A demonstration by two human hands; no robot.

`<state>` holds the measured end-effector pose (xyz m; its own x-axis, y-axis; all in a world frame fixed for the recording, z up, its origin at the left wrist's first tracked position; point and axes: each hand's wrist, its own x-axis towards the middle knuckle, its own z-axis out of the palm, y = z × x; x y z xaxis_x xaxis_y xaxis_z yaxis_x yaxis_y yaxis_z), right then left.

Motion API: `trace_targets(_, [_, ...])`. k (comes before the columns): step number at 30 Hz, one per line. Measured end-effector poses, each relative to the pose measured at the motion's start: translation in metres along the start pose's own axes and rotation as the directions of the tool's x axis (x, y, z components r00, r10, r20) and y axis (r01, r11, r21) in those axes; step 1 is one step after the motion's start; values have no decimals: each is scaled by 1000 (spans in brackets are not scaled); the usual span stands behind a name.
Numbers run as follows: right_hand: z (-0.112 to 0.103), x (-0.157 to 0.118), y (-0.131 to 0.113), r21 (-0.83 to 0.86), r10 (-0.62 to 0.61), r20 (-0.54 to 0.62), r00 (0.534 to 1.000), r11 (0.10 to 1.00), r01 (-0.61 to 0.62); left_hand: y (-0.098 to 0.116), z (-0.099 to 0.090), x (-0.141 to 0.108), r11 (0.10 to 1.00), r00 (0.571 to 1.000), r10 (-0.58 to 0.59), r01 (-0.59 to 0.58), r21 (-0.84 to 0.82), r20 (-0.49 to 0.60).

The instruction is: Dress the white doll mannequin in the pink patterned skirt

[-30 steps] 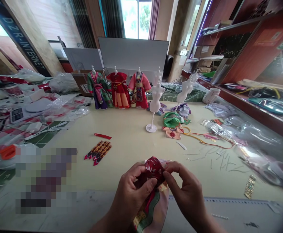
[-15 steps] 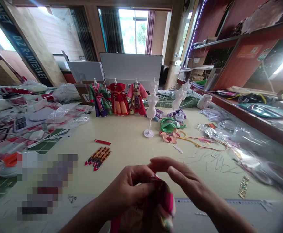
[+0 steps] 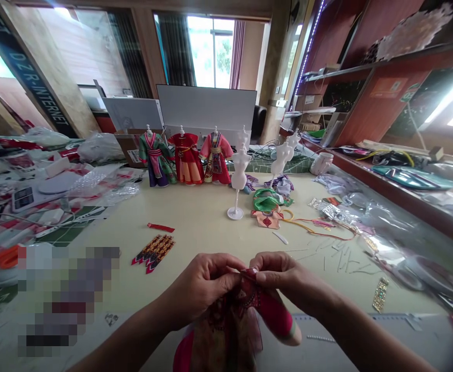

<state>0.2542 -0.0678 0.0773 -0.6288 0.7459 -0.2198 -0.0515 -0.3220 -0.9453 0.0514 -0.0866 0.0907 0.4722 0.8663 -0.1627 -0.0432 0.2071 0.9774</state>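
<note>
At the near middle, a small doll-sized dress (image 3: 222,330) in dark red and bright pink hangs from both hands. A pink sleeve (image 3: 275,312) with a pale cuff sticks out to its right. My left hand (image 3: 201,284) is closed, thumb and fingers pinching the top edge of the dress. My right hand (image 3: 286,274) pinches the same edge just beside it, fingertips nearly meeting the left ones. Further off on the table lie a patterned brown and black trim piece (image 3: 154,253) and a red strip (image 3: 160,227).
Three dressed doll forms (image 3: 187,160) stand at the back, near bare white mannequins (image 3: 239,175). Right of them lie green fabric (image 3: 267,200) and a peach top (image 3: 267,219). Thin pins (image 3: 343,261) and a gold trim (image 3: 380,294) lie at the right. A ruler (image 3: 319,318) crosses the front.
My right hand, open with fingers outstretched before, has closed onto the top edge of the dress beside my left hand. The dress has turned, and its pink sleeve now extends to the right.
</note>
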Motion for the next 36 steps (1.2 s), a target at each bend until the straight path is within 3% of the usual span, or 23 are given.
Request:
trace_targets(4, [0,1,0,-207,-234,-91,968,955,211,-3,-2,4,1000,1000,-5,5,23,-5])
trace_targets(6, [0,2,1,-267,-296,-142,944,930,252,-5,-2,5,997,1000,-11,11,74,-3])
trace_targets(12, [-4,2,-1,-111,-254,-232,939,966,234,-18,-7,-2,886,997,67,-41,463,-39])
trace_targets(16, [-12,-3,-7,-82,-286,-299,910,958,274,-35,-23,-16,816,995,54,6,578,-87])
trace_targets(19, [-19,-6,-11,-67,-298,-340,892,954,293,-36,-37,-25,831,990,-26,100,547,-141])
trace_targets(21, [-23,-8,-14,-44,-300,-349,888,952,304,-30,-46,-27,902,984,-91,146,407,-151])
trace_targets(23, [-26,-9,-16,-15,-291,-363,885,952,306,-24,-51,-23,955,982,-108,146,259,-156])
trace_targets(25, [-27,-9,-16,8,-271,-382,884,955,296,-21,-53,-14,967,981,-72,114,229,-182])
trace_targets(31, [-23,-8,-13,15,-253,-365,896,961,278,-40,-30,26,902,989,65,-3,431,-129])
trace_targets(36, [-26,-17,-16,-65,-287,-338,896,957,282,-49,-18,41,955,992,31,6,296,-118])
